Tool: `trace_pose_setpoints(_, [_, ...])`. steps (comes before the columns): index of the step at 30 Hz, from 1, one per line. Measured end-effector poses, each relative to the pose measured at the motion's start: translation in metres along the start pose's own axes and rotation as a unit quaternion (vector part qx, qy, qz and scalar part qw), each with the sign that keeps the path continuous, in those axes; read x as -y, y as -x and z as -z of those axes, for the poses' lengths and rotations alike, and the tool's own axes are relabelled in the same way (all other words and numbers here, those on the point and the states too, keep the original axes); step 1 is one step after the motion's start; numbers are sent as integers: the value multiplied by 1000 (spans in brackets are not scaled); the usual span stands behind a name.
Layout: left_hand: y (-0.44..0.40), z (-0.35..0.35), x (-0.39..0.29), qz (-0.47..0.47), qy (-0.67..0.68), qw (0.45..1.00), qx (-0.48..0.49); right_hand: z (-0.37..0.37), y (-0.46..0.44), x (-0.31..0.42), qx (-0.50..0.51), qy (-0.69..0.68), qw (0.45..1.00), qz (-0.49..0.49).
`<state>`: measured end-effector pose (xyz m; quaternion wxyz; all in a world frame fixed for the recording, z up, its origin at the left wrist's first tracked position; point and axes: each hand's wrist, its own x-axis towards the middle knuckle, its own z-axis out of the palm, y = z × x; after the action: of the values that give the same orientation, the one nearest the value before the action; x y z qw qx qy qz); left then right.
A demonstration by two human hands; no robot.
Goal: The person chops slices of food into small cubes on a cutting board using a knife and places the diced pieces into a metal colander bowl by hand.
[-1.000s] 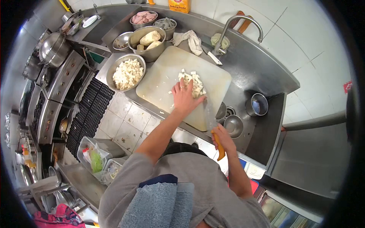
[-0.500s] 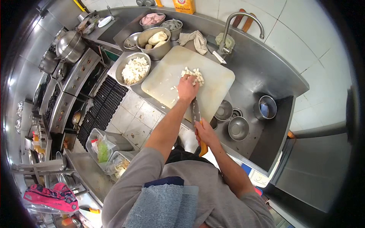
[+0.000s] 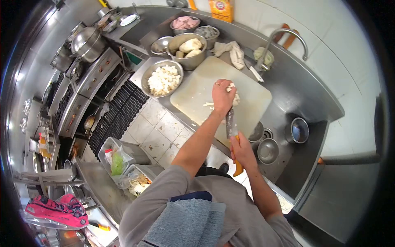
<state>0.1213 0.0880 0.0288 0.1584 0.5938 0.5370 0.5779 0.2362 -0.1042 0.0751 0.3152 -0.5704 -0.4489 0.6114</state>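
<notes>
The grip of the right hand [image 3: 243, 153] is closed round an orange-handled knife [image 3: 231, 127], its blade pointing to the left hand [image 3: 223, 99], whose grip curls over white cubes [image 3: 236, 100] on the cutting board [image 3: 252, 95], whether grasping any I cannot tell, with a steel bowl [image 3: 145, 79] of similar cubes beside the board.

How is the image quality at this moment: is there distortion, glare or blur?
Head view: straight lines bend strongly towards the black, rounded border; head view: bright highlights shine on the big pot; head view: lettering on the orange box looks soft; head view: the knife and right hand have readable outlines.
</notes>
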Motion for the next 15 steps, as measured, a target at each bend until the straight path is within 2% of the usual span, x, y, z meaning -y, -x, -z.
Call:
trace_pose_setpoints(3, [-31,28,-2,22,12,1000,-15,-13,-18,19,22,10,999,47])
trace_pose_setpoints(7, [-81,83,30,-53,-77,989,-113,-48,-63,45,63,101,989,87])
trace_pose_setpoints(9, [-100,118,44,38,-45,991,-122,-78,-85,67,86,120,984,96])
trace_pose_setpoints(11, [-120,146,95,-10,-121,979,-162,-102,-106,81,106,137,980,94])
trace_pose_setpoints(14, [-138,184,149,-48,-199,973,-111,-120,-123,88,123,140,981,60])
trace_pose_setpoints(15, [-143,195,155,-66,-219,971,-65,-115,-121,92,124,129,983,40])
